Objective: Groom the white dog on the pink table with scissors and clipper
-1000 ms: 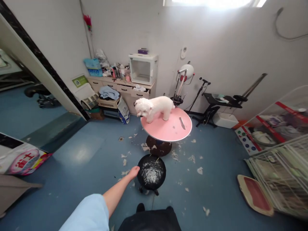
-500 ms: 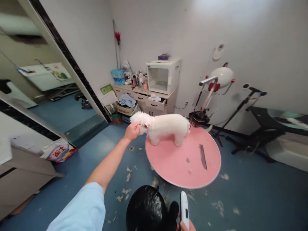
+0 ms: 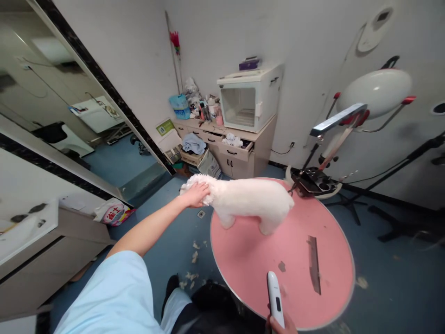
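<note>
A white dog (image 3: 253,199) stands on a round pink grooming table (image 3: 257,273), its head to the left, its body fur cut short and its head fur fluffy. My left hand (image 3: 196,194) lies against the side of the dog's head, fingers stretched out over the fur. At the table's near edge, my right hand (image 3: 283,327) is closed around a white hair clipper (image 3: 275,297) that points upward, apart from the dog. Only part of that hand shows. A flat dark comb-like strip (image 3: 314,264) lies on the right of the tabletop.
Behind the table stands a metal-armed stand (image 3: 339,120) with a white dryer (image 3: 375,93). A cabinet (image 3: 264,148) with an open drawer carries a white box with a clear front (image 3: 239,104). Fur clumps (image 3: 195,255) lie on the blue floor. A glass door (image 3: 104,139) is at left.
My view has moved closer to the table. My left hand has gone from pinched fingers at the dog's face to lying along its head. The clipper is now over the table's near edge.
</note>
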A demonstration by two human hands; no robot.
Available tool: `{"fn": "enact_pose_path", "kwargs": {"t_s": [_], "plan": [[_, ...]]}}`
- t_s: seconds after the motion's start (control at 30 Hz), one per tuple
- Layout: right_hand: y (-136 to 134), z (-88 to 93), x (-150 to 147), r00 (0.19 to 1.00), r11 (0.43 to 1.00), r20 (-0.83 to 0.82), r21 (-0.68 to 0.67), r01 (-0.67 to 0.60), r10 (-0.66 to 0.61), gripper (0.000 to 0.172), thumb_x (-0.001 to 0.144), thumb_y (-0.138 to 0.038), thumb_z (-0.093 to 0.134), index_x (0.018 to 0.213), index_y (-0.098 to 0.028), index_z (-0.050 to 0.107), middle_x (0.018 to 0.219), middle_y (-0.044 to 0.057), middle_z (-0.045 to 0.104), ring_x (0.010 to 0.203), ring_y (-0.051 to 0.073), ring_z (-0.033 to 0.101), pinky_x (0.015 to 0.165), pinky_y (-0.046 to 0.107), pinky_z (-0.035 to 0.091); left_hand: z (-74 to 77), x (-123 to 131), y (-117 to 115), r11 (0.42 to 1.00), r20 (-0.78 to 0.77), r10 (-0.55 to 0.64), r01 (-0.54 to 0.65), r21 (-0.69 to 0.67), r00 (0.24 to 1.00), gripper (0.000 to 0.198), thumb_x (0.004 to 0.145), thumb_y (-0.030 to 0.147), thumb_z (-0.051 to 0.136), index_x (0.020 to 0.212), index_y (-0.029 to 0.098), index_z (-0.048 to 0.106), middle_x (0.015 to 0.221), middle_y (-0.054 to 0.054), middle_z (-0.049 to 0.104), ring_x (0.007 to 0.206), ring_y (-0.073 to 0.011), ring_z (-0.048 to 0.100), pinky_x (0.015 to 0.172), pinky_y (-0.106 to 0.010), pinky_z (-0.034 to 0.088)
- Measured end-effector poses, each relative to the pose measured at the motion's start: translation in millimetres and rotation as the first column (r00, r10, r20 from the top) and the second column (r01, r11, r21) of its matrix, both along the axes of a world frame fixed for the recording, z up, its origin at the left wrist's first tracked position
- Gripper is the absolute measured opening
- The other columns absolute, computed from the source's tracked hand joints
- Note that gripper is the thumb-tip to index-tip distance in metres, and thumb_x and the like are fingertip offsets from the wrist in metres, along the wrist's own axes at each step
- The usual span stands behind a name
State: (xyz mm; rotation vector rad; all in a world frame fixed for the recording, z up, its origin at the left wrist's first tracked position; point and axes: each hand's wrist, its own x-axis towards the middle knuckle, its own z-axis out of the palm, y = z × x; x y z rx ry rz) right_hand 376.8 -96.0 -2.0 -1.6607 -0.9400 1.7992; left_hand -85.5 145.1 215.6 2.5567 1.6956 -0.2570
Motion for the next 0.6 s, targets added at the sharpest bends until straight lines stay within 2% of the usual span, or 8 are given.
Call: {"fn": "enact_pose_path", "kwargs": {"t_s": [0.1, 0.23, 0.3, 0.4, 0.47, 0.6], "plan": [[30.5, 7.7, -33.7, 0.998, 0.998, -0.064, 0.058, -0.018, 0.022, 0.045, 0.048, -0.053, 0.078, 0.083, -0.025, 0.069, 0.061, 0.005, 0.065, 0.063, 0.033, 0.064, 0.072, 0.052, 0.053, -14.7, -20.8, 10.0, 0.995, -0.012, -0.089, 0.090, 0.040, 0.996, 0.055, 0.067, 0.014, 0.073, 0.120, 0.017, 0.061, 0.145, -0.018, 0.047, 0.139, -0.0373, 0.036, 0.111, -0.052, 0.031], [53.7, 17.4, -112.3, 0.992, 0.991, -0.121, 0.120, 0.055, -0.040, 0.048, 0.052, -0.055, 0.080, 0.084, -0.020, 0.068, 0.061, 0.004, 0.063, 0.059, 0.026, 0.060, 0.062, 0.041, 0.050, -37.5, -59.1, 41.0, 0.968, 0.169, -0.237, 0.218, 0.124, 0.957, 0.044, 0.075, 0.013, 0.064, 0.120, 0.017, 0.065, 0.140, -0.015, 0.055, 0.133, -0.0316, 0.045, 0.109, -0.045, 0.037], [57.4, 24.8, -158.7, 0.985, 0.985, -0.129, 0.120, 0.127, -0.111, 0.047, 0.056, -0.058, 0.079, 0.081, -0.019, 0.067, 0.063, 0.005, 0.064, 0.059, 0.023, 0.059, 0.058, 0.036, 0.048, -50.7, -75.2, 57.7, 0.948, 0.275, -0.305, 0.263, 0.180, 0.912, 0.042, 0.080, 0.017, 0.061, 0.122, 0.019, 0.065, 0.137, -0.013, 0.057, 0.130, -0.0294, 0.049, 0.108, -0.043, 0.039], [61.5, 44.3, -226.7, 0.943, 0.947, -0.141, 0.069, 0.314, -0.302, 0.053, 0.062, -0.070, 0.072, 0.077, -0.019, 0.066, 0.066, 0.005, 0.065, 0.056, 0.021, 0.058, 0.053, 0.033, 0.046, -64.9, -88.5, 77.5, 0.919, 0.407, -0.392, 0.327, 0.220, 0.825, 0.035, 0.084, 0.021, 0.058, 0.118, 0.022, 0.069, 0.132, -0.010, 0.061, 0.126, -0.0273, 0.053, 0.106, -0.041, 0.042], [68.4, 61.3, -265.5, 0.903, 0.912, -0.173, 0.057, 0.407, -0.392, 0.058, 0.062, -0.074, 0.071, 0.079, -0.018, 0.065, 0.067, 0.005, 0.065, 0.056, 0.020, 0.059, 0.054, 0.031, 0.047, -66.6, -90.8, 87.5, 0.906, 0.483, -0.422, 0.370, 0.205, 0.767, 0.028, 0.085, 0.023, 0.059, 0.108, 0.022, 0.073, 0.123, -0.010, 0.065, 0.119, -0.0265, 0.056, 0.103, -0.041, 0.043], [94.4, 92.2, -321.8, 0.882, 0.906, -0.319, 0.129, 0.404, -0.348, 0.055, 0.064, -0.065, 0.077, 0.086, -0.017, 0.064, 0.077, 0.007, 0.069, 0.065, 0.019, 0.063, 0.058, 0.029, 0.049, -56.0, -88.9, 104.8, 0.889, 0.599, -0.412, 0.447, 0.098, 0.687, 0.020, 0.088, 0.024, 0.055, 0.084, 0.020, 0.074, 0.090, -0.008, 0.068, 0.092, -0.0216, 0.062, 0.088, -0.034, 0.047]]}}
